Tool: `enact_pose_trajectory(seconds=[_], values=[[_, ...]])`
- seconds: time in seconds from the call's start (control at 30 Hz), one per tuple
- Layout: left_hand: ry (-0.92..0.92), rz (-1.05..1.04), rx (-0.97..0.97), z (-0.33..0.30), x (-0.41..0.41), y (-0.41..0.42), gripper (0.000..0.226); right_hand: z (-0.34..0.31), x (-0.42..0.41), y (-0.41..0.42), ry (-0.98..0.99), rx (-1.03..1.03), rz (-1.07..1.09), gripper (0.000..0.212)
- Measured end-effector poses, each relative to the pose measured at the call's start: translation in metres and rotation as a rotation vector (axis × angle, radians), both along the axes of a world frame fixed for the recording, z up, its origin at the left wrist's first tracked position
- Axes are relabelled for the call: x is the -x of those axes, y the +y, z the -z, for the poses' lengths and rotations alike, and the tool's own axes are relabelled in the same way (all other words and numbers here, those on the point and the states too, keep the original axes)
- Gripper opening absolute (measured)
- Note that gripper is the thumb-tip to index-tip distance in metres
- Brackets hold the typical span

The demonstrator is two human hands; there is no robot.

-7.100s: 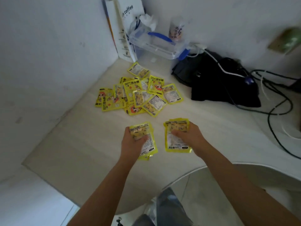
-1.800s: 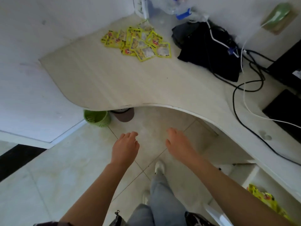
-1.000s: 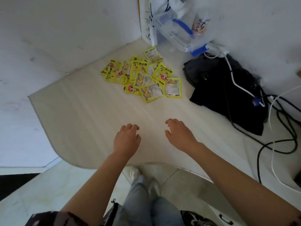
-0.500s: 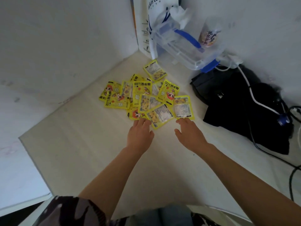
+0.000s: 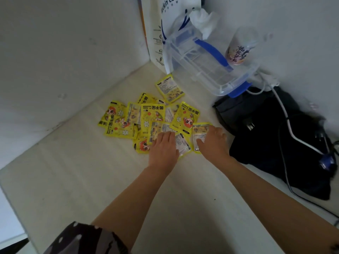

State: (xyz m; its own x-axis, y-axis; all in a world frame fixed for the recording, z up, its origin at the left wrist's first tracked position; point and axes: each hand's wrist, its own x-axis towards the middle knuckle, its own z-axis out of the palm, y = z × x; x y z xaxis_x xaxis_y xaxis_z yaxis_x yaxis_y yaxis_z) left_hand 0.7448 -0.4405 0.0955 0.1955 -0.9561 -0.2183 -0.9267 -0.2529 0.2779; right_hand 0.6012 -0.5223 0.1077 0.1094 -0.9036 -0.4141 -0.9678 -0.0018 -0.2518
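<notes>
Several yellow hand-warmer packets [image 5: 152, 116] lie in a loose pile on the pale wooden desk [image 5: 91, 171], near the wall corner. My left hand [image 5: 163, 148] lies palm down on the near packets of the pile, fingers fairly straight. My right hand [image 5: 213, 142] rests on the rightmost packet [image 5: 200, 132], thumb spread along its near edge. Neither hand has lifted a packet.
A clear plastic box with blue handle and clips [image 5: 205, 65] leans in the corner, a paper bag [image 5: 156, 33] behind it and a cup [image 5: 240, 48] beside it. A black bag [image 5: 275, 136] with white and black cables lies right of the pile.
Earlier I held packets in both hands, then my hands were empty away from the desk. Over the last second both hands reached forward and landed on the near edge of the pile.
</notes>
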Motion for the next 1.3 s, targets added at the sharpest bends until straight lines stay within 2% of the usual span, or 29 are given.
enact_pose_trajectory(seconds=[0.1, 0.23, 0.43, 0.67, 0.87, 0.93, 1.03, 1.17, 1.23, 1.3], values=[[-0.043, 0.008, -0.02, 0.007, 0.006, -0.005, 0.068, 0.004, -0.003, -0.011, 0.018, -0.04, 0.087, 0.069], [-0.08, 0.037, -0.032, 0.017, 0.009, -0.011, 0.068, 0.008, -0.008, -0.017, 0.076, -0.05, 0.095, 0.079], [-0.148, 0.064, 0.044, 0.023, 0.005, -0.01, 0.061, 0.008, -0.017, -0.017, 0.022, -0.056, 0.132, 0.069], [-0.131, 0.099, 0.066, 0.024, 0.005, 0.001, 0.058, 0.008, -0.016, -0.009, -0.074, -0.036, 0.11, 0.08], [-0.077, 0.103, 0.031, 0.024, 0.007, 0.022, 0.058, 0.011, -0.013, -0.004, -0.02, -0.085, 0.151, 0.084], [-0.031, 0.062, -0.021, 0.023, 0.007, 0.028, 0.055, 0.013, -0.012, -0.003, -0.062, -0.102, 0.191, 0.084], [0.071, 0.018, -0.053, 0.021, 0.006, 0.032, 0.053, 0.014, -0.009, 0.003, -0.239, -0.096, 0.224, 0.087], [0.156, 0.064, -0.071, 0.016, 0.002, 0.034, 0.077, 0.014, -0.008, 0.009, -0.373, -0.137, 0.211, 0.097], [0.122, 0.151, -0.127, 0.008, -0.001, 0.036, 0.089, 0.014, -0.007, 0.011, -0.359, -0.153, 0.189, 0.093], [0.073, 0.206, -0.161, 0.004, -0.008, 0.039, 0.088, 0.012, -0.004, 0.009, -0.312, -0.133, 0.107, 0.066]])
